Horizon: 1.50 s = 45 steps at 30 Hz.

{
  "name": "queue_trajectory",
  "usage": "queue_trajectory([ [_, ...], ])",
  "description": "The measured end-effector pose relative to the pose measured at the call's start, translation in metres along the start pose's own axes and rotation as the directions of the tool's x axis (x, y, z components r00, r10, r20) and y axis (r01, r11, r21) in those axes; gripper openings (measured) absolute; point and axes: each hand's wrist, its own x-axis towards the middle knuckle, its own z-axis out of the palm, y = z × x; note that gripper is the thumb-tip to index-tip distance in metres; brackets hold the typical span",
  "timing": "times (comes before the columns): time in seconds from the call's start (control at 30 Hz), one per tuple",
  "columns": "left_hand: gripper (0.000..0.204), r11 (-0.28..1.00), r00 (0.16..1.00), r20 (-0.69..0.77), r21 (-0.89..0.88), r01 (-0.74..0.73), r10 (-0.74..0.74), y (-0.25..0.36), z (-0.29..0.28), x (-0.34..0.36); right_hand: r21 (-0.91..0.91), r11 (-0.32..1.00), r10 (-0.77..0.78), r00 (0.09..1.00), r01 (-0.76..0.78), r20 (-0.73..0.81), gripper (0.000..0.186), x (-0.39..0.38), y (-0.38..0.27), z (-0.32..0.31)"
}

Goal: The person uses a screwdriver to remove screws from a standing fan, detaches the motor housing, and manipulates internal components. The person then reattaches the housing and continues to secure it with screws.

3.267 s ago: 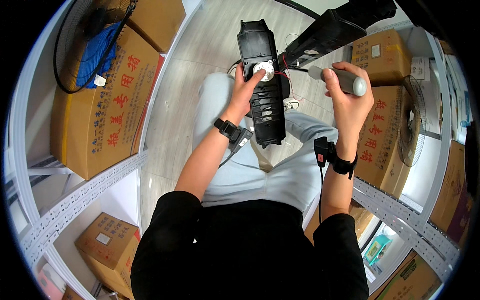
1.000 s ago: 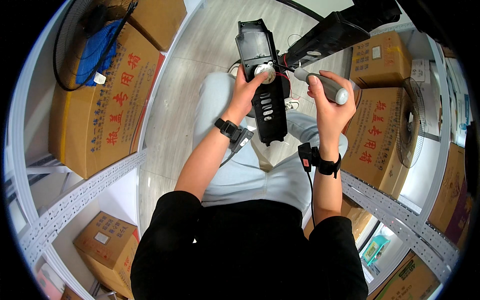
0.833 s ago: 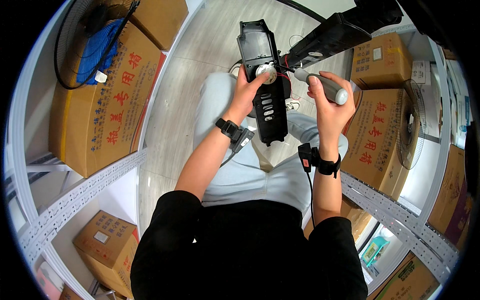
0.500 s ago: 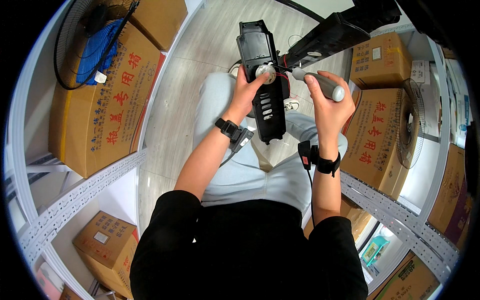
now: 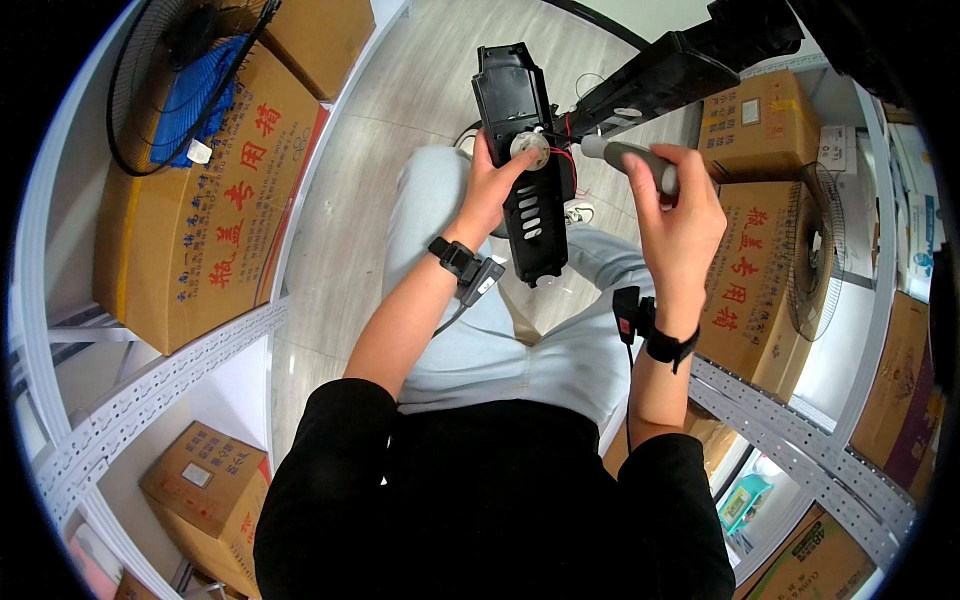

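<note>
My left hand [image 5: 488,195] grips a long black plastic housing [image 5: 540,245] with a row of slots in its lower half. Its thumb presses on a round silvery disc-shaped part [image 5: 536,142] set against the housing. Thin red wires [image 5: 570,156] run beside that part. In my right hand [image 5: 683,220] is a screwdriver [image 5: 618,154] with a grey handle, pinched between thumb and fingers. The tool points left toward the housing's right edge; whether its tip touches anything is too small to tell.
A larger black frame [image 5: 655,80] stands just beyond the housing. Shelves with cardboard boxes [image 5: 205,215] flank me on the left, with more boxes [image 5: 745,280] on the right. Fan grilles [image 5: 818,255] lean on both sides. My legs [image 5: 435,290] are under the work.
My right hand has shifted slightly right and its grip on the screwdriver handle has turned, with the fingers now over the handle's end. The left hand and housing stay nearly still.
</note>
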Motion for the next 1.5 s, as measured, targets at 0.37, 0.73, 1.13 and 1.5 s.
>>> queue_trajectory([
  [0.37,0.053,0.999,0.999,0.010,-0.002,0.039,-0.039,0.000,0.001,0.000,0.017,0.994,-0.112,0.984,0.111,0.136,0.029,0.009,0.008,0.005],
  [0.73,0.054,0.999,0.999,0.027,0.003,0.035,-0.035,0.002,0.001,0.000,-0.056,0.976,-0.199,0.965,0.211,0.169,0.027,0.014,0.010,-0.001],
  [1.13,0.047,0.999,0.999,0.027,-0.021,0.030,-0.030,0.001,0.000,0.000,0.025,0.970,-0.242,0.966,0.240,0.088,0.034,0.016,0.009,0.004],
  [1.5,0.049,0.998,0.999,0.011,-0.040,0.048,-0.047,0.000,-0.002,0.000,0.063,0.993,-0.110,0.986,0.102,0.129,0.039,0.016,-0.008,-0.001],
])
